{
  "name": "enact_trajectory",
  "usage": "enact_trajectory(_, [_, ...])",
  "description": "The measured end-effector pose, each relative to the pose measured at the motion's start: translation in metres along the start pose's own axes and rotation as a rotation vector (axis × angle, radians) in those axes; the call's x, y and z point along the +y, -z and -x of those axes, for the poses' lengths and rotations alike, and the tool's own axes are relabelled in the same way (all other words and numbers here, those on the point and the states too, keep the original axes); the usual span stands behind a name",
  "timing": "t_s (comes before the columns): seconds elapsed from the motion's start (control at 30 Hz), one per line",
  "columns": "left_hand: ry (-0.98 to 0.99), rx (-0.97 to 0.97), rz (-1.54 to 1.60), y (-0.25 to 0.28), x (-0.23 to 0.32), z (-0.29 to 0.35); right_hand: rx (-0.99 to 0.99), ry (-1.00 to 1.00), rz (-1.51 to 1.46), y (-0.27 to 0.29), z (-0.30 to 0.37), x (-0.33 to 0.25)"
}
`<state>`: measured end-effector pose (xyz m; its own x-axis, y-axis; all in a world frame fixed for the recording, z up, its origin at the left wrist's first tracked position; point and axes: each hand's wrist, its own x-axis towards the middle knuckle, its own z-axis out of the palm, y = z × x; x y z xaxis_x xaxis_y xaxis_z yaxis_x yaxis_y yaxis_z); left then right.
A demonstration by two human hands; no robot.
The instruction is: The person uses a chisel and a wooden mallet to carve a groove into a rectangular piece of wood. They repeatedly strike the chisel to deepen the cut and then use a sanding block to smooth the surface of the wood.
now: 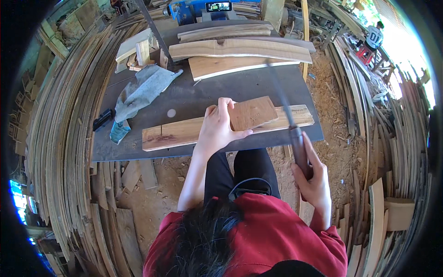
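Note:
My left hand (218, 125) is closed around the left end of a small reddish-brown wooden block (253, 113), thumb along its near edge. The block sits tilted over a long, pale wooden board (180, 132) that lies across the near part of the table. In my right hand (313, 177) is the brown handle of a long, narrow file (282, 99). Its dark blade points away from me, blurred by motion, and passes just right of the block. Whether the blade touches the block or the board, I cannot tell.
Several planks (240, 49) lie along the far side of the dark table (152, 107). A grey cloth (146, 90), a black object (102, 120) and wood offcuts (138, 50) are on its left. Long timber stacks flank both sides. A person (373, 37) sits far right.

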<state>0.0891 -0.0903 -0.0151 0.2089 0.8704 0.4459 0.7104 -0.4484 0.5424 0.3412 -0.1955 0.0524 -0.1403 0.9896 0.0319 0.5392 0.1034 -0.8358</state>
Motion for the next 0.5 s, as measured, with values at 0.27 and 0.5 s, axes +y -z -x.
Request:
enact_trajectory(0.27, [0.012, -0.008, -0.018, 0.0006, -0.0001, 0.0003, -0.101, -0.098, 0.026, 0.0008, -0.0001, 0.0059])
enact_trajectory(0.5, [0.009, -0.003, -0.004, 0.0006, -0.0003, 0.0007, -0.122, 0.017, 0.082, -0.0061, -0.003, 0.0077])
